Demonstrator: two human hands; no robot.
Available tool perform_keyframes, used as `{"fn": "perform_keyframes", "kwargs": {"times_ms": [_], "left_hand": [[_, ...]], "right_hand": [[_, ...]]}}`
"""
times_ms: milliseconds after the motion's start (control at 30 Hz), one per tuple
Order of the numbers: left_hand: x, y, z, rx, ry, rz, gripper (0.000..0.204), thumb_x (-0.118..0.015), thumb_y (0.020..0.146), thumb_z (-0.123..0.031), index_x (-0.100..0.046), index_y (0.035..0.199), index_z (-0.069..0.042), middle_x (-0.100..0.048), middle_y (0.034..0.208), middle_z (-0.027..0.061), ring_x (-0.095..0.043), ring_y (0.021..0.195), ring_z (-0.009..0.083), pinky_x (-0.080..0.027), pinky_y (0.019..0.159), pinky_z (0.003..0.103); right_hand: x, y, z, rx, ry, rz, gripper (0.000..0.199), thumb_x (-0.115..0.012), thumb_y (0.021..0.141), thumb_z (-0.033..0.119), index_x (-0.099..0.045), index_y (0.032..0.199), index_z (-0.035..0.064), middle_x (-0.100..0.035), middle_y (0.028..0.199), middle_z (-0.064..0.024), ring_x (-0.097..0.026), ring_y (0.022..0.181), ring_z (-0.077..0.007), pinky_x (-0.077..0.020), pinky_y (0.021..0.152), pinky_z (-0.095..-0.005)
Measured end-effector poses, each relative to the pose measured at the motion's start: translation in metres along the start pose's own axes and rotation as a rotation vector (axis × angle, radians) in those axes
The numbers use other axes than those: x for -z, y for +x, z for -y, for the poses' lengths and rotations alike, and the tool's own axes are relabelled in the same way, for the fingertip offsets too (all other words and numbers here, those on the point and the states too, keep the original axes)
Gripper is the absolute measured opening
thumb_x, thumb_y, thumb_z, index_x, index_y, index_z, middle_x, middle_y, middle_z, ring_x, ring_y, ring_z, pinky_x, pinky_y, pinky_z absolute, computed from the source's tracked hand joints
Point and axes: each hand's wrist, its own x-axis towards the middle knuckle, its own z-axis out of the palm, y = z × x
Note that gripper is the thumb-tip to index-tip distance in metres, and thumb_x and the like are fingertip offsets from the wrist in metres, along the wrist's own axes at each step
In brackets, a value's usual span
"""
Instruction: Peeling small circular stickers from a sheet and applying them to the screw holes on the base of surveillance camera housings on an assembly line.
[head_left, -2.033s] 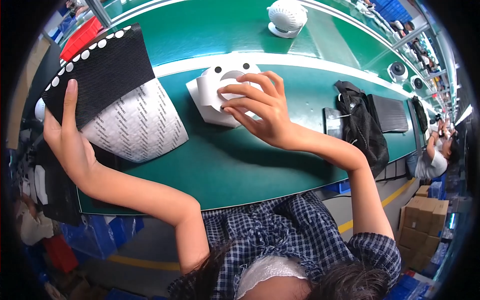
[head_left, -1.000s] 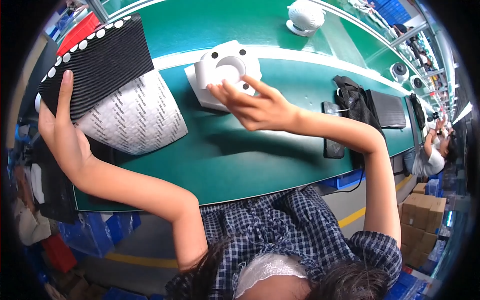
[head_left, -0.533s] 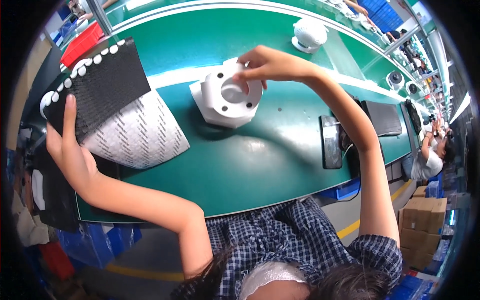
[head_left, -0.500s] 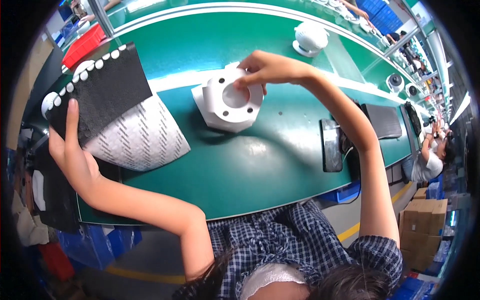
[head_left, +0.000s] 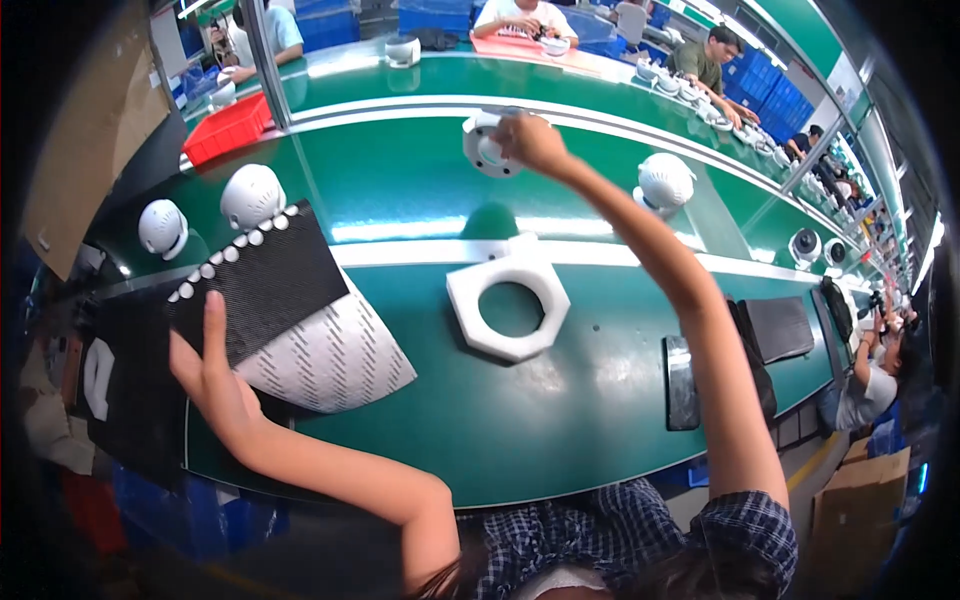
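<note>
My left hand (head_left: 225, 400) is closed on a black textured sheet of adhesive pads (head_left: 285, 285), one finger lying on its face. White rounded tabs line its upper edge, and its striped white backing paper (head_left: 335, 355) curls away at the lower right. Farther off, over the green belt, my right hand (head_left: 535, 145) grips a round white camera housing (head_left: 483, 150) by its right side; its flat face with dark holes shows. On the table between my arms lies a white octagonal foam holder (head_left: 551, 290) with an open round middle.
White domed cameras (head_left: 253, 196) stand beyond the sheet, and another (head_left: 665, 182) stands at the right on the belt. A red bin (head_left: 228, 130) is at the far left. By my right forearm lies a black phone (head_left: 682, 385). Co-workers (head_left: 705, 65) sit across the line.
My right hand has lifted the camera housing out of the foam holder and carried it away over the belt. The view has tilted up; my left hand still holds the sheet.
</note>
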Motion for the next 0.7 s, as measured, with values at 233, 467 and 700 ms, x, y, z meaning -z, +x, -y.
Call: {"fn": "perform_keyframes", "kwargs": {"times_ms": [233,467,700], "left_hand": [[0.006,0.003,0.019,0.081,0.020,0.049,0.047,-0.064,0.082,-0.006,-0.047,0.124,0.004,-0.051,0.124,0.0100,-0.048,0.110,0.0172,-0.034,0.097,0.028],[0.002,0.008,0.015,0.104,-0.067,0.033,0.042,-0.064,0.081,-0.004,-0.049,0.119,0.006,-0.056,0.115,0.0099,-0.050,0.105,0.0157,-0.034,0.096,0.028],[-0.007,0.008,-0.009,0.132,-0.261,0.058,0.034,-0.060,0.083,-0.001,-0.050,0.116,0.003,-0.056,0.114,0.0125,-0.057,0.099,0.0189,-0.045,0.089,0.031]], "right_hand": [[-0.115,-0.043,-0.059,0.340,-0.523,-0.105,0.008,-0.052,0.076,0.008,-0.051,0.084,0.0059,-0.059,0.066,-0.0091,-0.063,0.059,-0.0241,-0.0494,0.049,-0.0358],[-0.130,-0.081,-0.073,0.437,-0.461,0.116,0.024,-0.052,0.085,0.021,-0.056,0.097,-0.0001,-0.061,0.090,-0.0162,-0.061,0.089,-0.0294,-0.0512,0.074,-0.0375],[-0.100,-0.088,-0.022,0.265,-0.295,0.193,0.025,-0.044,0.088,0.019,-0.060,0.095,0.0009,-0.061,0.095,-0.0184,-0.061,0.089,-0.0327,-0.0499,0.078,-0.0392]]}}
